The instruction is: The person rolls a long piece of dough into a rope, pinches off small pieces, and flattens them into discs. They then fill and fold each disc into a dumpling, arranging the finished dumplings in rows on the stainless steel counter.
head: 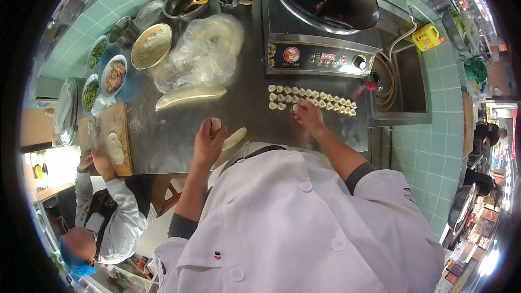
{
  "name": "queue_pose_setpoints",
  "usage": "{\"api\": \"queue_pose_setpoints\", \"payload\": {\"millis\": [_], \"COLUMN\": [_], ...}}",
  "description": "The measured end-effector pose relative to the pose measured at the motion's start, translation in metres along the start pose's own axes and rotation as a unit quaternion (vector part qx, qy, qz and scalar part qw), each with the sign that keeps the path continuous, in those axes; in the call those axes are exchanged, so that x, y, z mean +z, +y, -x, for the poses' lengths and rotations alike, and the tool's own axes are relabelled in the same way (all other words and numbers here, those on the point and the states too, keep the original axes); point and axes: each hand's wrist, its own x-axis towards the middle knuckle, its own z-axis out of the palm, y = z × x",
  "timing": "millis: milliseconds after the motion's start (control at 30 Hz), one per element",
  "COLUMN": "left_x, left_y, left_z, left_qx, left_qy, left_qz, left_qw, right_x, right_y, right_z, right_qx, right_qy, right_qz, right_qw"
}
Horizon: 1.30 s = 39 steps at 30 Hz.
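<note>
My left hand is closed around a dough strip, whose pale end sticks up past the fingers. Beside that wrist, a short dough roll lies at the front of the steel table. My right hand is over the lowest row of small dough pieces, its fingertips on one dough piece. Part of that row is hidden beneath the hand. Farther back rests a long dough log, next to a large dough mass under clear plastic.
A co-worker handles flat dough rounds on a wooden board at left. Bowls of meat filling, chopped greens and flour stand behind. An induction cooker carries a wok; right of it is a sink.
</note>
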Motion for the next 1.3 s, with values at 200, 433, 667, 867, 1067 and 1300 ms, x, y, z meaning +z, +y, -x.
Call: {"api": "queue_pose_setpoints", "payload": {"millis": [200, 433, 667, 867, 1067, 1300], "left_x": [0.004, -0.001, -0.010, 0.025, 0.024, 0.025], "left_y": [0.001, 0.011, 0.047, 0.078, 0.087, 0.077], "left_z": [0.009, 0.007, 0.000, -0.006, -0.002, -0.007], "left_qx": [0.092, -0.001, -0.050, 0.126, -0.124, 0.045], "left_qy": [0.030, 0.003, 0.049, -0.042, -0.198, -0.221], "left_qz": [-0.086, 0.141, 0.291, 0.192, 0.325, 0.121], "left_qw": [0.992, 0.990, 0.954, 0.972, 0.916, 0.967], "right_x": [0.022, 0.017, 0.039, 0.092, 0.107, 0.096], "right_y": [-0.015, -0.031, -0.124, -0.201, -0.225, -0.193], "right_z": [-0.008, -0.003, 0.040, 0.116, 0.123, 0.107], "right_qx": [-0.050, -0.046, -0.206, -0.520, -0.561, -0.423], "right_qy": [0.043, 0.048, -0.034, -0.122, -0.064, -0.065], "right_qz": [0.158, 0.359, 0.589, 0.175, 0.231, 0.130], "right_qw": [0.985, 0.931, 0.781, 0.827, 0.792, 0.894]}}
